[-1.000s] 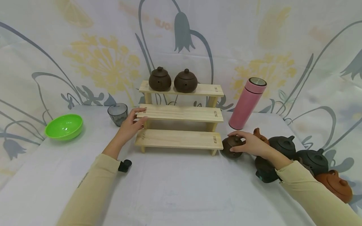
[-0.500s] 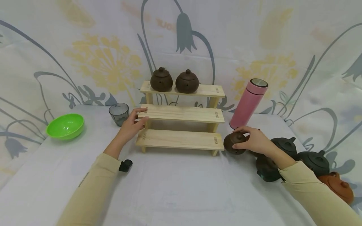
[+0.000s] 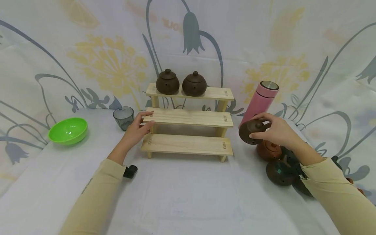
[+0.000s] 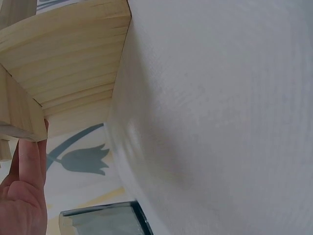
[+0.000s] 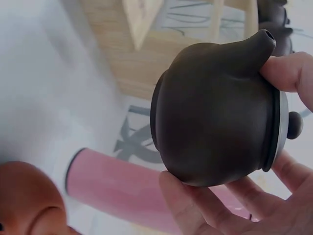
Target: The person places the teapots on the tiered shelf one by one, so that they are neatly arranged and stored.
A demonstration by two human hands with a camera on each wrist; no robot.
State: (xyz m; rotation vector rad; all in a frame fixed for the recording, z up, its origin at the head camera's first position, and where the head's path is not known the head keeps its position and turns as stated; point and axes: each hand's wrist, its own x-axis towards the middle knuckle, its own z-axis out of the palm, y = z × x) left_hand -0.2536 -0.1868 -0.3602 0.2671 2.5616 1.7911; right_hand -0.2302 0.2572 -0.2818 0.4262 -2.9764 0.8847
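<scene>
My right hand (image 3: 277,130) grips a small dark brown teapot (image 3: 249,132) with its lid on, raised off the table in front of the pink flask. The right wrist view shows the teapot (image 5: 215,112) tilted, the thumb near its spout and the other fingers against the opposite side. My left hand (image 3: 136,129) holds the left end of the middle board of a three-step wooden shelf (image 3: 188,118). In the left wrist view, fingers (image 4: 30,164) reach behind that board's end. Two similar brown teapots, one (image 3: 167,83) left of the other (image 3: 194,85), stand on the top board.
The pink flask (image 3: 258,101) stands right of the shelf. Several teapots crowd the right side, among them a reddish-brown one (image 3: 268,150) and a dark one (image 3: 279,174); the right arm partly hides them. A grey glass (image 3: 123,118) and a green bowl (image 3: 68,131) are at left.
My right hand has lifted the brown teapot from the table beside the shelf, moving it up and to the right. The left hand stays at the shelf's end.
</scene>
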